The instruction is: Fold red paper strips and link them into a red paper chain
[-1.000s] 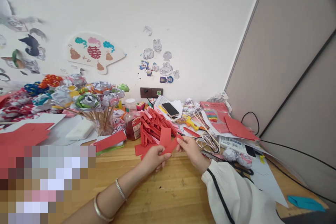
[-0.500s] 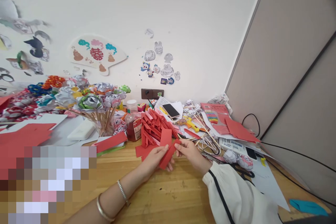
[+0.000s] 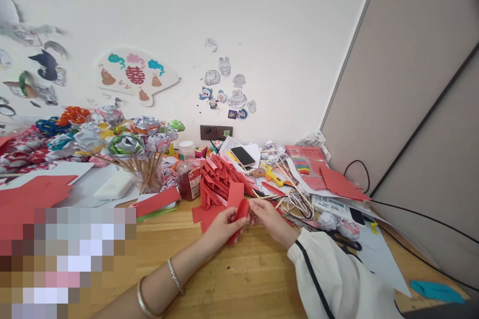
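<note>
A left hand [image 3: 227,227] and a right hand [image 3: 266,212] grasp a red paper strip [image 3: 240,217] between their fingers, held above a wooden table [image 3: 209,279] near its wall-side edge, just in front of a heap of folded red papers [image 3: 220,179] beside a glass bottle [image 3: 188,174].

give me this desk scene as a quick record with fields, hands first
left hand: grips red paper strip
right hand: fingertips on the strip's upper end
beyond hands: heap of folded red paper pieces
left of heap: clear bottle with white cap
right of heap: yellow glue gun
surface: light brown wooden table
</note>
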The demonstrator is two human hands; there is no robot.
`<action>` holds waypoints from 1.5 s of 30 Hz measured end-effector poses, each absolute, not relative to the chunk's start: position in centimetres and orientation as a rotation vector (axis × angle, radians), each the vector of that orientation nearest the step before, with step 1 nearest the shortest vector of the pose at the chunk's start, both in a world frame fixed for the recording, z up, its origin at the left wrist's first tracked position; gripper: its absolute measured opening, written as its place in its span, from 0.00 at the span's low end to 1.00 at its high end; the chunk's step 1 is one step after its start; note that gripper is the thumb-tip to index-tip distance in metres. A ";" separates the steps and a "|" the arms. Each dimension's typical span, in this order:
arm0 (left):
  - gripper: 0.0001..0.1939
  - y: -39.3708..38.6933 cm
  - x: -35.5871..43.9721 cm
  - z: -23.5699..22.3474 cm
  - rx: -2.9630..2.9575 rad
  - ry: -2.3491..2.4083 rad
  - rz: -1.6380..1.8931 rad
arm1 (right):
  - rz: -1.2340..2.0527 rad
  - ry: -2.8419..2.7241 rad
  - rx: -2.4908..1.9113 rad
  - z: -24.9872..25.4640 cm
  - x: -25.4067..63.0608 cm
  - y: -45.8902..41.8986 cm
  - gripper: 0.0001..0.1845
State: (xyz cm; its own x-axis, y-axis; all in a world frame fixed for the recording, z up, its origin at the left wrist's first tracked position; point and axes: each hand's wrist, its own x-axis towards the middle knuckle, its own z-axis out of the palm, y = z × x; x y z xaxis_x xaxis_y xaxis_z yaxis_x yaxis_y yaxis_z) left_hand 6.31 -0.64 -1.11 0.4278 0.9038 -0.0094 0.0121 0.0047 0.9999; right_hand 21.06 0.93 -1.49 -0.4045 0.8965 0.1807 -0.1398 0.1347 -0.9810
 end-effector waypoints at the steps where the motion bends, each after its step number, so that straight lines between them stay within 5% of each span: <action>1: 0.16 -0.6 6.3 -1.2 1.394 0.898 0.861 | 1.442 -1.501 -0.772 -1.5 21.1 0.9 0.18; 33: 0.15 0.0 5.7 -1.7 1.785 1.196 0.890 | 0.884 -2.014 -1.126 -2.6 22.2 1.8 0.14; 45: 0.16 -0.1 5.7 -1.6 1.694 1.191 0.876 | 1.031 -1.948 -1.069 -1.7 21.1 0.9 0.17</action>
State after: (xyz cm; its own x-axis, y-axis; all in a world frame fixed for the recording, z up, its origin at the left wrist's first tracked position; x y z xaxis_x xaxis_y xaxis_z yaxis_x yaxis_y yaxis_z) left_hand 5.70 -0.11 -1.65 0.2967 0.9528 0.0647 0.3459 -0.1704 0.9227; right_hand 21.13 0.91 -1.73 -0.4327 0.8830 0.1821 0.3458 0.3491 -0.8710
